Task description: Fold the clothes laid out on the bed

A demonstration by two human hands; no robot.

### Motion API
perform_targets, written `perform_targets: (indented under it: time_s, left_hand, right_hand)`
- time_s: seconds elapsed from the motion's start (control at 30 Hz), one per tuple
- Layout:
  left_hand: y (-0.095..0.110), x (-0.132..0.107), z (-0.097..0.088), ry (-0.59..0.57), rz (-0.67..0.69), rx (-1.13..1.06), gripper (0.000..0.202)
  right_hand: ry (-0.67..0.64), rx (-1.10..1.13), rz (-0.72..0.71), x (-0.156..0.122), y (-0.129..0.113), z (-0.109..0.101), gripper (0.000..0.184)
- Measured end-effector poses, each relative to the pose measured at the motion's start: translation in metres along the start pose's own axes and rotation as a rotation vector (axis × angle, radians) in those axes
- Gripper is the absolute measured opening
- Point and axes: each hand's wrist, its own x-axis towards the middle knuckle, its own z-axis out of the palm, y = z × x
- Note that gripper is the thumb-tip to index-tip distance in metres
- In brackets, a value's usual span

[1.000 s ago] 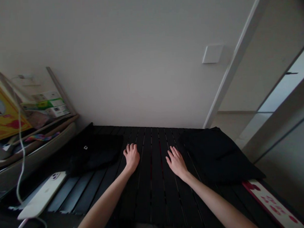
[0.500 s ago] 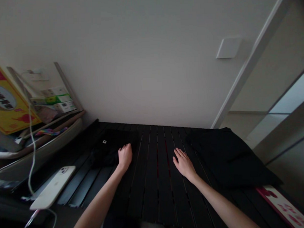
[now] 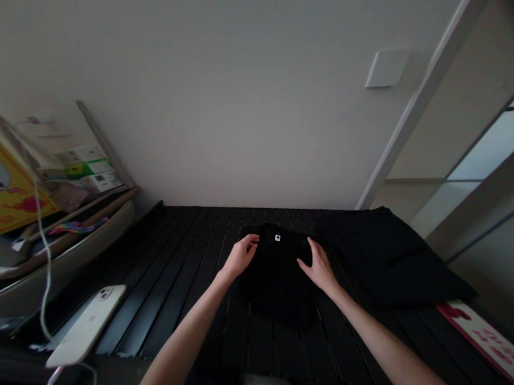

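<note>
A dark folded garment (image 3: 281, 281) with a small white label near its top lies in front of me on the black slatted surface. At its upper left edge is my left hand (image 3: 241, 255), fingers bent and closed on the cloth. By the upper right edge sits my right hand (image 3: 322, 264), its thumb spread from the fingers and nothing visibly gripped. Farther right, a larger black cloth item (image 3: 386, 258) lies flat. The garment's folds are hard to make out against the dark slats.
A white phone (image 3: 87, 327) with a cable lies at the left. Beyond it, a beige-edged holder (image 3: 114, 220) contains small boxes and a yellow package (image 3: 19, 195). A red and white box (image 3: 483, 336) pokes out at the right. A wall (image 3: 254, 119) bounds the far side.
The labelled garment has moved from the left to the middle, along with my left hand. My right hand has shifted slightly right, its thumb spread beside the garment.
</note>
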Motion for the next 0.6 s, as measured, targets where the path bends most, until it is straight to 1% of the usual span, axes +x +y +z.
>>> perform_targets:
  time_s: [0.03,0.07,0.1,0.17,0.2,0.23,0.27,0.3,0.37,0.4,0.47,0.53,0.6]
  left_hand:
    - [-0.005,0.007,0.004,0.069,0.008,0.098,0.040]
    - [-0.010,0.013,0.009,0.110,-0.001,0.198,0.049]
    - [-0.014,0.019,0.014,0.124,-0.021,0.296,0.059]
    - [-0.023,0.029,0.025,0.093,-0.076,0.459,0.074]
    - [-0.027,0.033,0.031,0.069,-0.110,0.515,0.075]
    - [-0.029,0.035,0.037,0.054,-0.142,0.555,0.071]
    - [-0.031,0.036,0.042,0.058,-0.168,0.584,0.062]
    - [-0.031,0.037,0.045,0.080,-0.183,0.608,0.050]
    - [-0.028,0.035,0.048,0.140,-0.165,0.641,0.027]
    - [-0.024,0.033,0.047,0.166,-0.133,0.643,0.021]
    - [-0.015,0.029,0.039,0.199,-0.049,0.586,0.022]
    - [-0.003,0.024,0.027,0.213,0.013,0.433,0.022]
    - [0.014,0.020,0.014,0.218,0.034,0.237,0.022]
  right_hand:
    - [0.008,-0.032,-0.019,0.001,0.001,0.002,0.075]
    - [0.020,-0.053,-0.022,0.003,0.003,0.004,0.074]
    - [0.035,-0.066,-0.015,0.004,0.005,0.005,0.069]
    - [0.072,-0.081,0.008,0.007,0.008,0.004,0.052]
    - [0.093,-0.091,0.019,0.008,0.008,0.003,0.042]
    - [0.113,-0.101,0.024,0.009,0.008,0.001,0.032]
    - [0.131,-0.104,0.022,0.009,0.007,-0.003,0.026]
    - [0.142,-0.092,0.015,0.008,0.004,-0.006,0.023]
    - [0.124,0.007,0.013,0.004,-0.002,-0.016,0.024]
    - [0.100,0.083,0.031,0.002,-0.005,-0.021,0.027]
    - [0.058,0.236,0.115,0.001,-0.014,-0.031,0.034]
    - [0.059,0.344,0.236,0.003,-0.024,-0.039,0.043]
    - [0.085,0.415,0.359,0.009,-0.040,-0.046,0.050]
